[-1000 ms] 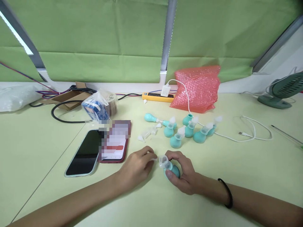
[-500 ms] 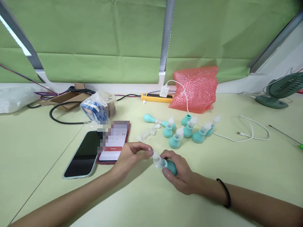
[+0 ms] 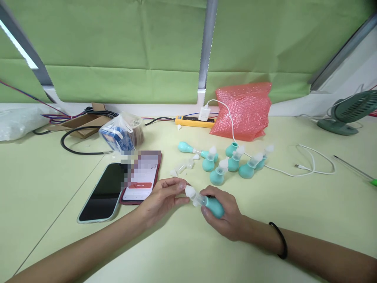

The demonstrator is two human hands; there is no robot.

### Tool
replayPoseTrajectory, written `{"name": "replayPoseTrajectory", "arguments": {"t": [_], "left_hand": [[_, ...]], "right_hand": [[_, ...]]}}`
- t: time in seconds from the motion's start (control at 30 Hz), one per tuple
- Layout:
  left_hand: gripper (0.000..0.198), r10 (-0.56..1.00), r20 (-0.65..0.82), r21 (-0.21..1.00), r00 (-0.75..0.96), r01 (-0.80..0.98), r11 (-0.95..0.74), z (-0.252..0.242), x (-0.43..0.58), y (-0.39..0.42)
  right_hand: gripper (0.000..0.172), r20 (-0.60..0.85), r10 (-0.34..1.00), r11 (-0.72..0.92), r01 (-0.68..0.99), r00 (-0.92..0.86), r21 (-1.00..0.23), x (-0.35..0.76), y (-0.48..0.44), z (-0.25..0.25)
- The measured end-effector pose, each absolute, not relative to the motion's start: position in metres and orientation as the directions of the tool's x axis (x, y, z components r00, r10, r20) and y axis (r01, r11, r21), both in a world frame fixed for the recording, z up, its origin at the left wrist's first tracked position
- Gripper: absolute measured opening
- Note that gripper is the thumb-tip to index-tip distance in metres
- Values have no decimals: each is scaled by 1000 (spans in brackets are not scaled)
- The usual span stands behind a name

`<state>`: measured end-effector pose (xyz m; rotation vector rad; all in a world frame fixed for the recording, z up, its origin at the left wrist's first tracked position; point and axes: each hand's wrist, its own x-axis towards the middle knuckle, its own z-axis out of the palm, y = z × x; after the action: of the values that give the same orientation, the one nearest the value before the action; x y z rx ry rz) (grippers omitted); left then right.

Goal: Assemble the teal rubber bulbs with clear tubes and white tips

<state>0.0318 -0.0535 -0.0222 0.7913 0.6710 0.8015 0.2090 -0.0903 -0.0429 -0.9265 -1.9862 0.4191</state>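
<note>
My right hand (image 3: 225, 214) is wrapped round the teal bulb of a nasal aspirator (image 3: 214, 207), which lies tilted with its clear tube and white soft tip pointing left. At that tip, the fingers and thumb of my left hand (image 3: 167, 196) are closed around its left side. Just beyond my hands stand several more teal aspirators with white tips (image 3: 217, 177). Beside them sit a teal bulb without a tip (image 3: 232, 149) and a lying aspirator (image 3: 185, 147). Loose clear tube parts (image 3: 182, 168) and a small white tip (image 3: 196, 157) rest to their left.
Two phones lie left of my hands, one dark (image 3: 103, 192) and one lit (image 3: 143, 177). Behind are a plastic-wrapped bundle (image 3: 122, 131), a yellow power strip (image 3: 191, 122) and a red bubble-wrap bag (image 3: 241, 112). At right lie a white cable (image 3: 313, 173), a screwdriver (image 3: 353, 169) and a fan (image 3: 353, 112).
My left fingers have shifted from the tip's point to its side, with the thumb lower. The aspirator has turned slightly, showing more of the bulb and tip.
</note>
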Motion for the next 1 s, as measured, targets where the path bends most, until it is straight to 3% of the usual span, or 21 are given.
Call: {"name": "replayPoseTrajectory", "arguments": {"t": [0.17, 0.37, 0.5, 0.67, 1.0], "left_hand": [[8, 899, -153, 924, 411, -262, 277, -18, 31, -56], [11, 970, -48, 987, 238, -141, 83, -14, 33, -62], [15, 957, -82, 976, 277, -174, 134, -20, 33, -60], [15, 903, -151, 926, 402, -262, 271, -28, 35, -61], [17, 930, -155, 916, 334, -304, 262, -32, 38, -67]], "right_hand": [[14, 559, 780, 620, 458, -280, -637, 207, -89, -43], [14, 624, 732, 660, 511, -273, -551, 205, -86, -46], [14, 650, 705, 682, 523, -283, -512, 206, -86, -49], [15, 631, 729, 660, 516, -265, -546, 206, -85, -50], [12, 606, 746, 644, 528, -275, -553, 205, -85, -48]]}}
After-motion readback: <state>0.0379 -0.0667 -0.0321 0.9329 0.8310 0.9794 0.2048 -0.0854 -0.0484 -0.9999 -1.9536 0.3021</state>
